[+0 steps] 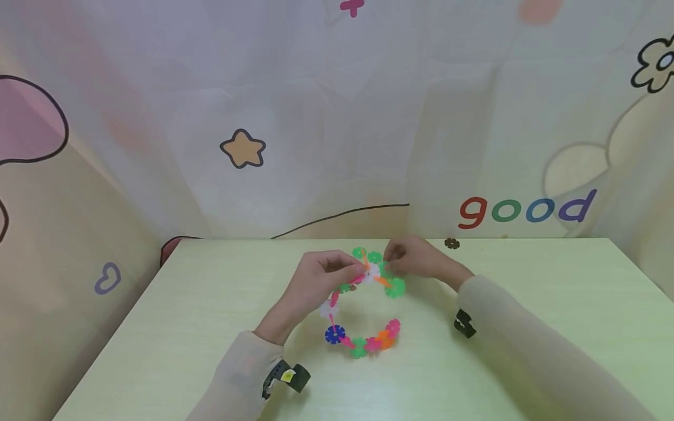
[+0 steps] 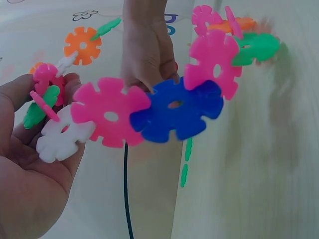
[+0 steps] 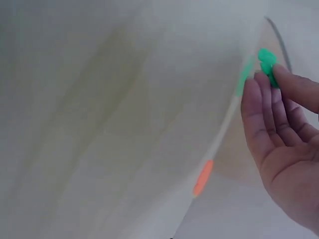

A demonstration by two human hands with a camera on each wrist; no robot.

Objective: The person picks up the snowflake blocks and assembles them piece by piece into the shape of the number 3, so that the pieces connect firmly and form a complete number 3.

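A curved chain of notched plastic flower discs, with a blue disc and a pink disc in it, hangs above the table. My left hand grips it near one end, thumb and fingers about a pink piece close to a white disc. Past that grip the chain runs on to an orange disc and a green end disc. My right hand pinches a separate green disc between thumb and fingertips, close beside that end.
Green discs lie behind the hands toward the table's back edge. A dark brown disc sits at that edge, right of my right hand. The pale table meets a printed cloth backdrop.
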